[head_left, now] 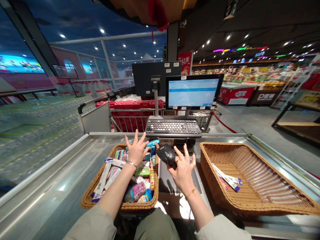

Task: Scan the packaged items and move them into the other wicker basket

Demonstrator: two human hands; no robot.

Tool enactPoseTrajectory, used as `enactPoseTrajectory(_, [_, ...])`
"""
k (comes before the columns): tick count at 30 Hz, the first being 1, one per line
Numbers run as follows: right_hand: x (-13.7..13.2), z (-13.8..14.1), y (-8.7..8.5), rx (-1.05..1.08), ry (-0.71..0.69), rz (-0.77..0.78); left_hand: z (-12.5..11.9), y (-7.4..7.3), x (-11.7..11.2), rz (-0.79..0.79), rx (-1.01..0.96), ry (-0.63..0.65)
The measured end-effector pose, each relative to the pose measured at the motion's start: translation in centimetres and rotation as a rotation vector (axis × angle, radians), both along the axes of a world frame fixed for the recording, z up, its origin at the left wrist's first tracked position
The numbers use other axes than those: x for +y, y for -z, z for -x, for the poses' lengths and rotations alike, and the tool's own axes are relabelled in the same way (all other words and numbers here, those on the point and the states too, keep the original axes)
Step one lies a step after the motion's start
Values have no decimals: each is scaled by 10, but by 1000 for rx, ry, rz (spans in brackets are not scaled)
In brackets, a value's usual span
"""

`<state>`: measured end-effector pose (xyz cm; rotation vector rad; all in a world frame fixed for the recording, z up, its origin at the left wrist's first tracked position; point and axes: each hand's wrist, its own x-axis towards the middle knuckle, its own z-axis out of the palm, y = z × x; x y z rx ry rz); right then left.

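Note:
My left hand (136, 152) is above the left wicker basket (87, 196). Its thumb and index finger hold a slim blue item (153, 143) with a white label, while the other fingers stretch outward. My right hand (183, 168) grips a black barcode scanner (166, 154), its head tilted left near the blue item. The scanner's handle is mostly hidden by the hand, and several fingers are raised. In the left basket lie long white-and-purple boxes (106, 173), a pink-capped bottle (137, 191) and other small colourful packages.
A second wicker basket (250, 148) at right holds a few white-and-purple boxes (226, 176). Beyond the metal counter (62, 173) stand a black keyboard (173, 126) and a lit monitor (192, 93). Stacked bottles (37, 133) are at left.

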<state>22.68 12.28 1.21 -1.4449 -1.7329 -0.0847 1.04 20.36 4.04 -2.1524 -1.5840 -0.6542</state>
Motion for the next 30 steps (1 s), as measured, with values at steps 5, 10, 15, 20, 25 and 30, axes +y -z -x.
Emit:
enactPoseTrajectory(5, [1, -9, -2, 1, 40, -21, -8, -1, 3, -17, -6, 33])
enactPoseTrajectory(10, [3, -23, -6, -10, 114, -39, -26, -3, 9, -35, -9, 60])
enactPoseTrajectory(15, [5, -41, -11, -6, 187, -70, -50, -4, 14, -41, -30, 90])
enactPoseTrajectory(20, [6, -63, -17, -3, 250, -74, -77, -4, 15, -66, -55, 147])
enactPoseTrajectory(25, [3, -85, -25, 21, 317, -60, -104, -5, 15, -94, -79, 199])
enactPoseTrajectory(30, [-6, -107, -33, 63, 399, -52, -130, -7, 14, -97, -86, 247])
